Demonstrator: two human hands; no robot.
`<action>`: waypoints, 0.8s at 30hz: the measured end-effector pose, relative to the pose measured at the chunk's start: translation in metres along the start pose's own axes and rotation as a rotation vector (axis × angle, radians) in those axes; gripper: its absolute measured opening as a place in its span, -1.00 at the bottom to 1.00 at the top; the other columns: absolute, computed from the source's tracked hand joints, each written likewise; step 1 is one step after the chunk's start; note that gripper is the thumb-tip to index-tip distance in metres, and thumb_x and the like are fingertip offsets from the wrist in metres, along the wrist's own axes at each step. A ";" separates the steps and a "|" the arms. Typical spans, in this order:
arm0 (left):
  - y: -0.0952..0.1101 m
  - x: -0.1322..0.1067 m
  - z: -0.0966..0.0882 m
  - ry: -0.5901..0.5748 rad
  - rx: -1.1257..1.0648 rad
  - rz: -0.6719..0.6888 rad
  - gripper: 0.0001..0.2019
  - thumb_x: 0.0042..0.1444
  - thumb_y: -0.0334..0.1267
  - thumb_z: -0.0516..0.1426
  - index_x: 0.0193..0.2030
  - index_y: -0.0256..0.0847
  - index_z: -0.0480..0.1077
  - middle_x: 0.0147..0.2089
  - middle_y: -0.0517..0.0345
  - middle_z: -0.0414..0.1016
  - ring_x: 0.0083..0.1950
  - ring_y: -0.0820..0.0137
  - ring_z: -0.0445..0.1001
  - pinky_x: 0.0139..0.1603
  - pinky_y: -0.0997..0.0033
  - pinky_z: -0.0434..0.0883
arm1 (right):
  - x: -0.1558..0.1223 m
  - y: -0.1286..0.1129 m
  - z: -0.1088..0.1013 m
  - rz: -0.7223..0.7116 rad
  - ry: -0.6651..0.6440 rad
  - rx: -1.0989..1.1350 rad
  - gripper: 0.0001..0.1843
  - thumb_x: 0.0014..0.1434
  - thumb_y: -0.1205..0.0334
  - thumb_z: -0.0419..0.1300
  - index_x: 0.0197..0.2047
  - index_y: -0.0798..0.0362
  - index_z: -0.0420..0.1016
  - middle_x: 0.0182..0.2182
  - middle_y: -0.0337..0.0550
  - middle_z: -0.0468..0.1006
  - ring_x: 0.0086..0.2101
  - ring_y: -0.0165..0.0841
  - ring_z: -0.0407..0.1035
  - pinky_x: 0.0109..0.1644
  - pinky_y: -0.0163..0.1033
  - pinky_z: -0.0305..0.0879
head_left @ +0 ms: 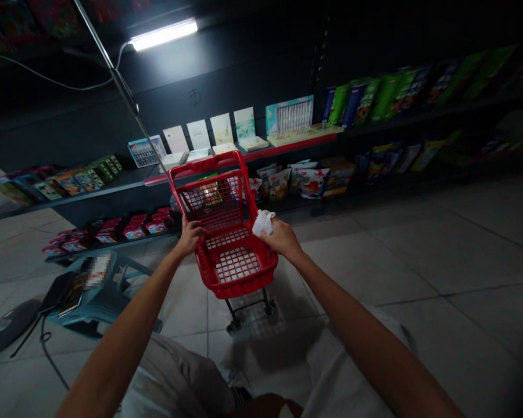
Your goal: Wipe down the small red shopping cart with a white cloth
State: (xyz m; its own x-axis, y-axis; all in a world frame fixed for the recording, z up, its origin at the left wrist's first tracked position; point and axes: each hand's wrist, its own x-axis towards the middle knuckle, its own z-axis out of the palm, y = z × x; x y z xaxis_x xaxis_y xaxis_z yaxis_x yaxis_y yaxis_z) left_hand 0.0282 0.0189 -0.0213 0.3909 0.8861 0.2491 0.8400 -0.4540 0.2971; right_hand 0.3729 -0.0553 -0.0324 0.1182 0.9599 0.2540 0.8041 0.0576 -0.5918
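Gripping the red trolley basket (229,244) at its left rim, the left hand (190,237) has fingers clamped, while the right hand (281,238) presses a clenched white cloth (262,222) on the right rim

Fig. 1, own body.
(a) My left hand (190,235), my right hand (281,237): bare, forearms (126,337) likewise bare to frame edge.
(b) My legwear (178,377): light grey-beige cloth, creased over left knee, paler over right; trousers or shorts, cannot tell.
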 end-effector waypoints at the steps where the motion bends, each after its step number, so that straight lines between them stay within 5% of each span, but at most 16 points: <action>1: 0.001 0.001 0.001 -0.002 0.004 -0.011 -0.54 -0.02 -0.46 -0.01 -0.13 -0.12 0.65 0.22 0.02 0.40 0.55 0.08 -0.02 0.58 -0.21 -0.45 | 0.001 -0.001 -0.002 -0.001 -0.005 -0.014 -0.48 0.21 0.18 0.23 0.22 0.14 0.43 0.05 0.13 0.62 -0.01 -0.12 0.53 0.02 -0.22 0.37; 7: 0.007 0.020 0.006 -0.042 -0.086 -0.059 -0.52 -0.01 -0.40 0.09 0.06 -0.11 0.57 0.24 0.06 0.46 0.56 0.07 0.00 0.58 -0.19 -0.48 | 0.003 -0.001 -0.013 0.030 -0.016 -0.077 -0.51 0.22 0.20 0.23 0.19 0.17 0.41 0.01 0.14 0.63 -0.05 -0.15 0.55 -0.01 -0.25 0.36; 12: 0.024 0.030 0.025 0.152 -0.190 -0.214 -0.44 -0.07 -0.47 0.12 0.15 -0.19 0.47 0.44 -0.02 0.28 0.64 0.03 -0.28 0.61 -0.20 -0.23 | -0.002 0.010 -0.016 0.004 -0.003 -0.077 -0.53 0.21 0.21 0.22 0.17 0.17 0.42 0.02 0.12 0.62 -0.02 -0.15 0.53 0.01 -0.25 0.36; 16: 0.048 0.026 0.034 0.231 -0.202 -0.284 -0.33 0.03 -0.47 0.10 0.36 -0.28 0.28 0.62 -0.11 -0.15 0.65 0.09 -0.29 0.61 0.00 -0.07 | -0.009 0.019 -0.019 -0.003 0.009 -0.065 -0.51 0.19 0.23 0.23 0.18 0.16 0.41 0.05 0.13 0.60 0.03 -0.14 0.50 0.07 -0.24 0.36; 19: 0.061 0.026 0.031 0.175 -0.226 -0.424 -0.16 0.10 -0.37 0.14 0.53 -0.25 -0.02 0.65 -0.19 -0.44 0.61 -0.02 -0.08 0.55 0.01 0.10 | -0.016 0.023 -0.023 -0.011 0.001 -0.041 -0.41 0.15 0.25 0.26 0.24 0.17 0.35 0.10 0.13 0.56 0.08 -0.15 0.47 0.14 -0.23 0.34; 24: 0.061 0.054 0.013 0.127 -0.215 -0.601 -0.01 0.13 -0.20 0.20 0.58 -0.29 -0.27 0.56 -0.32 0.04 0.48 0.02 0.26 0.43 0.09 0.29 | -0.025 0.021 -0.031 0.012 -0.068 -0.017 -0.29 0.16 0.23 0.27 0.34 0.23 0.23 0.19 0.17 0.47 0.18 -0.15 0.39 0.26 -0.21 0.29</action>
State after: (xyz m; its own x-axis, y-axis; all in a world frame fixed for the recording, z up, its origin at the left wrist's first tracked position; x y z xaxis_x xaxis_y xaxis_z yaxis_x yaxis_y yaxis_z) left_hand 0.1054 0.0400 -0.0017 -0.1824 0.9795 0.0851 0.7993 0.0973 0.5930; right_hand 0.4050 -0.0865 -0.0278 0.0890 0.9770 0.1940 0.8128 0.0413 -0.5811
